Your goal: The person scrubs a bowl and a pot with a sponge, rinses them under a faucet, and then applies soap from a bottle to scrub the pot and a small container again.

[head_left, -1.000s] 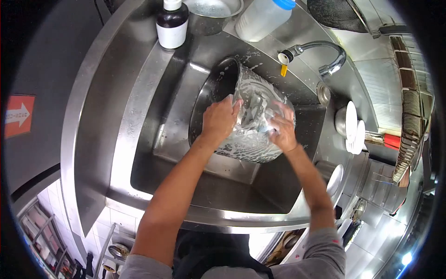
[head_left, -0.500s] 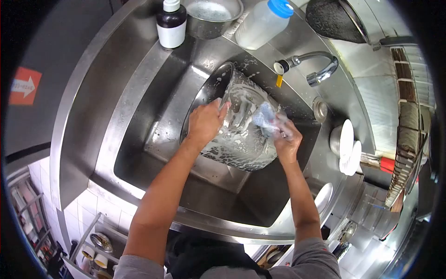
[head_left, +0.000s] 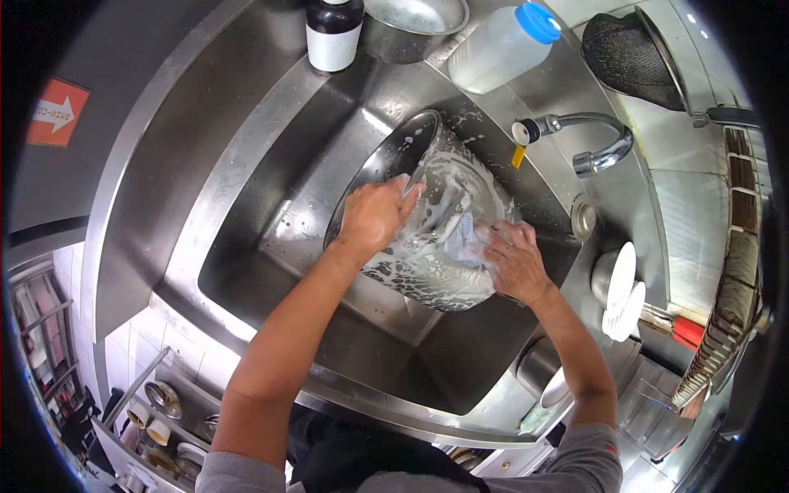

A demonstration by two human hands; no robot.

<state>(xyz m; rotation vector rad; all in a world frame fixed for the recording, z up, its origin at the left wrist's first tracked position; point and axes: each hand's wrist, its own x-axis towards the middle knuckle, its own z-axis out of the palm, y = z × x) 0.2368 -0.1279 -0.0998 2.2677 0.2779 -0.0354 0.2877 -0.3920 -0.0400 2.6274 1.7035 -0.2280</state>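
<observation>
A large steel pot, covered in soap foam, lies tilted on its side in the steel sink. My left hand grips the pot's rim and handle area, holding it steady. My right hand presses a pale blue sponge against the pot's foamy outer wall. Only part of the sponge shows under my fingers.
The tap with a yellow tag curves over the sink's back right. A dark bottle, a steel bowl and a blue-capped plastic bottle stand behind the sink. White plates sit at the right, a mesh strainer above.
My right hand slid the sponge down and right across the pot's side. My left hand kept its hold on the rim. The camera view shifted slightly.
</observation>
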